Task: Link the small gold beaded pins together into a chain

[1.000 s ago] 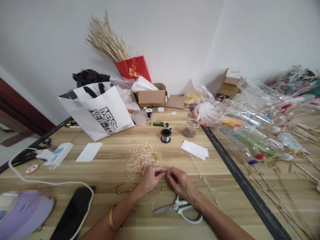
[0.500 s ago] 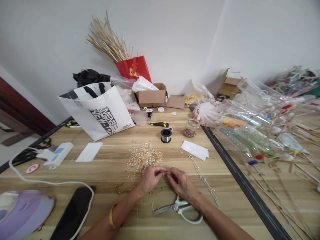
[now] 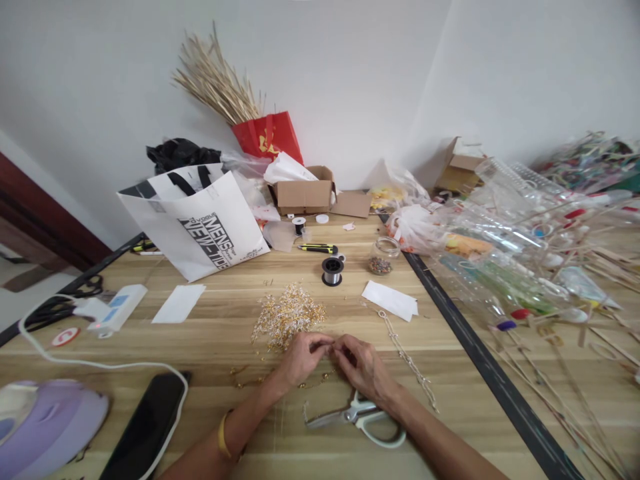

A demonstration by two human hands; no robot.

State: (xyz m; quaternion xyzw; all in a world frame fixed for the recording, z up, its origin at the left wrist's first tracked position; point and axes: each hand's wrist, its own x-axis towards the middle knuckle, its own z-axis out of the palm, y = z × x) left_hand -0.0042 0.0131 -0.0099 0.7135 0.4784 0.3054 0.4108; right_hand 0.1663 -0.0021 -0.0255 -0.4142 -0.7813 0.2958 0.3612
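Your left hand [image 3: 300,357] and right hand [image 3: 364,368] meet fingertip to fingertip low on the desk [image 3: 210,333], both pinched shut on something tiny between them; it is too small to name, though it looks like one of the gold bits from the pile. That pile of gold and silver findings [image 3: 289,315] lies at about 11 o'clock from your fingertips, just beside your left hand, so the left is the nearer one to it. A thin gold chain [image 3: 280,383] runs across the desk under and to the left of your wrists, its long axis going roughly 9 to 3 o'clock. A second, silver chain [image 3: 407,360] lies at 3 o'clock of your right hand, its long axis slanting from 11 down to 5 o'clock. One pair of scissors [image 3: 357,419] sits at 6 o'clock, touching or just under your right wrist, blades pointing to 9 o'clock. Farther out at 12 o'clock stand one spool of wire [image 3: 332,271] and one small jar of beads [image 3: 382,257], near each other, with a second, smaller spool [image 3: 299,225] behind them. Two white paper slips lie flat: one [image 3: 179,303] at 10 o'clock, one [image 3: 391,299] at 1 o'clock.
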